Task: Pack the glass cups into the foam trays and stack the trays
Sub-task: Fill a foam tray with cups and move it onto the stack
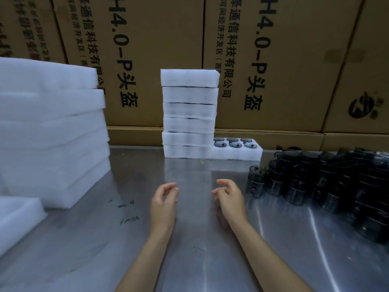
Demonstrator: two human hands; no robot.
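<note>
Bare and loosely curled, the fingers of both hands hold nothing: the left hand (163, 200) and the right hand (229, 196) hover side by side, palms turned toward each other, above the middle of the brushed steel table (189, 239), nearer its front edge than its back one. Just to the right of the right hand stands a lone smoky grey glass cup (255, 182), upright on the surface, at the near left corner of a dense cluster of dark glass cups (336, 184) that fills the table's right side out to the right edge. Toward the back edge, straight ahead of the hands, rises a tall stack of white foam trays (189, 114), six high. Touching its bottom right stands a single white foam tray with round pockets (236, 152), and dark cups sit in the six pockets that show. Along the left edge lies a pile of wide white foam sheets (52, 131), with another white foam piece (19, 220) nearer the front left corner. Behind the back edge stands a wall of brown cardboard cartons (294, 60) printed with black lettering.
</note>
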